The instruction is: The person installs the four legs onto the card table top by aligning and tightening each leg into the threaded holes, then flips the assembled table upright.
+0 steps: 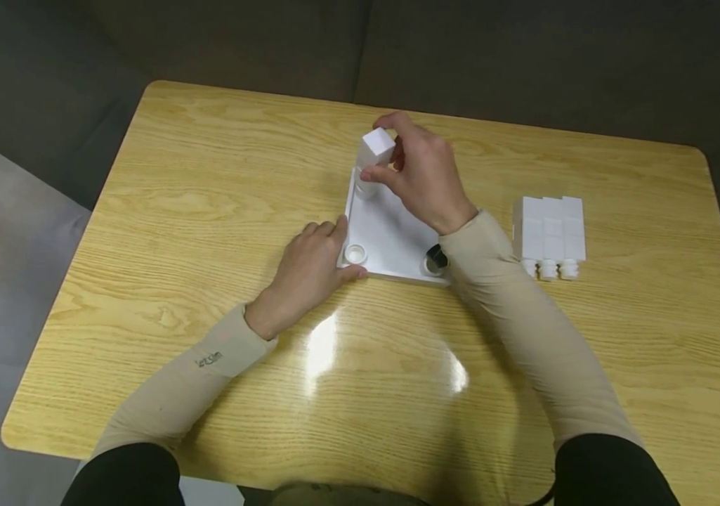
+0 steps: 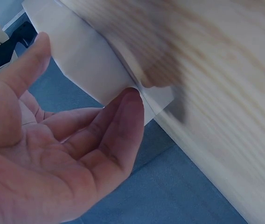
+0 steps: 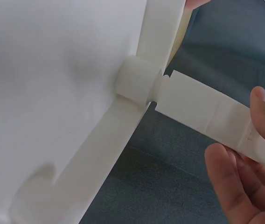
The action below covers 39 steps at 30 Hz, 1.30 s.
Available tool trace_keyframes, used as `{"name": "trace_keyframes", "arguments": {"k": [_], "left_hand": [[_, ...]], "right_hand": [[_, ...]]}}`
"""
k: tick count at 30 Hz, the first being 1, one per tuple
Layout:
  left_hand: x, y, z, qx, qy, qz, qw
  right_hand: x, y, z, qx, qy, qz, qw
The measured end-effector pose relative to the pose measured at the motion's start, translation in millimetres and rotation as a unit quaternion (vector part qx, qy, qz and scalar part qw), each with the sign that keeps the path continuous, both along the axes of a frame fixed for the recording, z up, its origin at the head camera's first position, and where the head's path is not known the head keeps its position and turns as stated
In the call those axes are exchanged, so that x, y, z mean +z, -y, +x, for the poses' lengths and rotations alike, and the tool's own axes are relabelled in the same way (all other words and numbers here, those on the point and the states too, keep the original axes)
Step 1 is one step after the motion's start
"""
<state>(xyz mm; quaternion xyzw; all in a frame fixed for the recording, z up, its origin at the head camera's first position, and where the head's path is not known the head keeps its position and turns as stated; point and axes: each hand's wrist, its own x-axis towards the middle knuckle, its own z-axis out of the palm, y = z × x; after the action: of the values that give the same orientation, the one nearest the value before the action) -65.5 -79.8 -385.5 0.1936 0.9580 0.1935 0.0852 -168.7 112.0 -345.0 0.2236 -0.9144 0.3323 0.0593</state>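
A white square panel (image 1: 391, 228) with raised round sockets at its corners lies on the table. My right hand (image 1: 426, 169) pinches a white square leg (image 1: 377, 146) between thumb and fingers, upright over the far left corner. In the right wrist view the narrow end of that leg (image 3: 202, 112) meets the round socket (image 3: 135, 79); how deep it sits is hidden. My left hand (image 1: 312, 260) holds the panel's near left corner, thumb at the front edge and fingers along the left side, beside another socket (image 1: 355, 254).
Three more white legs (image 1: 552, 228) lie side by side to the right, their threaded ends (image 1: 547, 270) toward me. A small dark object (image 1: 437, 256) shows under the right wrist, partly covering the near right socket. The wooden table (image 1: 208, 176) ends at a dark partition (image 1: 461, 56).
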Motion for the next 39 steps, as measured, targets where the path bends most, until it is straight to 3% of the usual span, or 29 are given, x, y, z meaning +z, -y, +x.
{"name": "trace_keyframes", "arguments": {"k": [39], "left_hand": [[-1.6,-1.5,0.6,0.001,0.001,0.002,1.0000]], "right_hand": [[5.9,-4.0,-0.1,-0.050,0.062,-0.039,0.9961]]}}
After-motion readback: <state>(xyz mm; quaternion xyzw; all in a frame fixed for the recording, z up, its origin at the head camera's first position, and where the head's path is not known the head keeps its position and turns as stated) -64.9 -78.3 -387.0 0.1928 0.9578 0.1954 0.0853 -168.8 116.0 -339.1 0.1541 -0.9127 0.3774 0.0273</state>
